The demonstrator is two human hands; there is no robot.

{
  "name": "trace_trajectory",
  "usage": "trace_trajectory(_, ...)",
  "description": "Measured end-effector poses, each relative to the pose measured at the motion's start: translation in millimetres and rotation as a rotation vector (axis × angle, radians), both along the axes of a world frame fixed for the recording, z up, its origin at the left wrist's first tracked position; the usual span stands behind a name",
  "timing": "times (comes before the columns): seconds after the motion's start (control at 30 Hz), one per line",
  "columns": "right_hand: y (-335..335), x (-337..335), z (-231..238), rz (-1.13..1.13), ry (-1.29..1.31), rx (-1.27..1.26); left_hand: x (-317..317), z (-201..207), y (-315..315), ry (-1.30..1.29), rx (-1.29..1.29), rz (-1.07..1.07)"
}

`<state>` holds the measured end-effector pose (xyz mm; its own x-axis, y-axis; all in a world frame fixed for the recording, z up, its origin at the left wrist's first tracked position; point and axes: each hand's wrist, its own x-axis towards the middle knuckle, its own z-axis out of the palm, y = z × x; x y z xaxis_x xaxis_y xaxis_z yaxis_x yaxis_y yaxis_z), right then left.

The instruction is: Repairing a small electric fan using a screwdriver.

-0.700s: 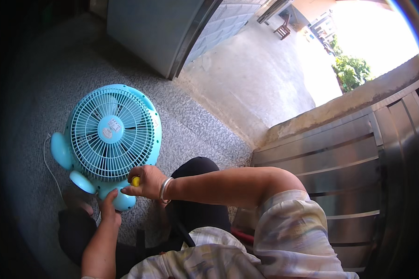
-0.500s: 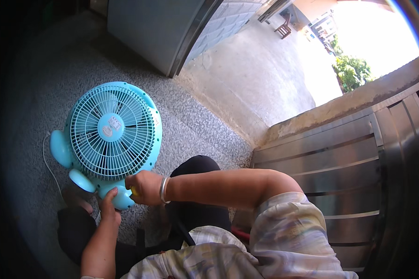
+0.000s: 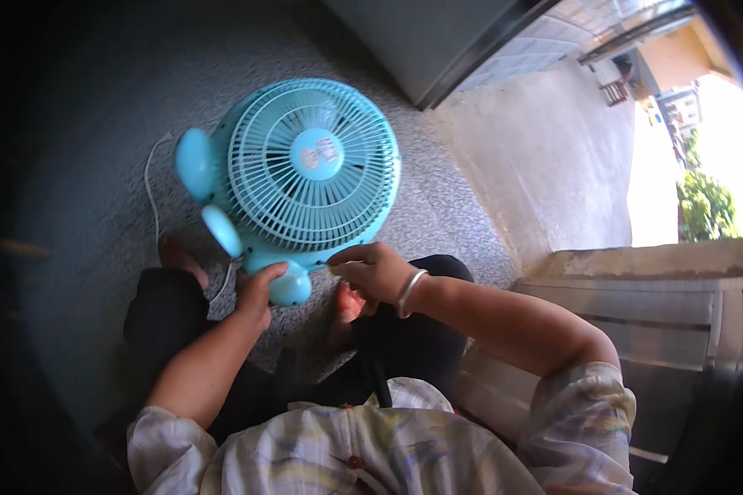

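The light blue fan (image 3: 252, 177) lay on the speckled grey floor (image 3: 462, 206), a little left of the upper centre of the frame. Its round grille (image 3: 248, 132) faced up, toward the camera. With its rounded lobes on the left and lower sides, the fan was longest from upper right to lower left. On the middle hub there were small pale labels (image 3: 328, 149); their print was too small and blurred to be read.

The left hand (image 3: 258, 297) was at the lowest lobe (image 3: 291, 286), with the thumb upon it; the other fingers were partly hidden, so I cannot tell how firm this grip was. The right hand (image 3: 371, 272) was just beside the lower rim of the fan, its grip closed on a small tool (image 3: 330, 268), mostly covered by the fingers. A silver bracelet (image 3: 408, 295) was on that wrist.

A white cord (image 3: 149, 186) curved left of the fan. At upper right stood a chair (image 3: 614, 92), and a green bush (image 3: 705, 206) below it.
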<state>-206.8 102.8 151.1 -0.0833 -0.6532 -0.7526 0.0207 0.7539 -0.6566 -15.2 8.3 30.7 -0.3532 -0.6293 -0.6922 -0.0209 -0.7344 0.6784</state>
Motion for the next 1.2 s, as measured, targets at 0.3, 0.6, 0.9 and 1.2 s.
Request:
trace_trajectory(0.3, -6, -7, 9, 1.184, 0.904, -0.585, -1, -3, 0, -0.059, -0.059, 0.072)
trace_trajectory(0.6, -12, 3, 18, -0.156, 0.025, 0.237, 2, 4, -3, -0.059, -0.097, 0.031)
trace_trajectory(0.9, -2, 15, 12, 1.236, 1.140, -0.468, -2, 3, -3, -0.035, -0.067, 0.051)
trace_trajectory(1.2, -8, 11, 4, -0.259, -0.033, 0.279, 0, 5, -1, -0.039, -0.084, 0.006)
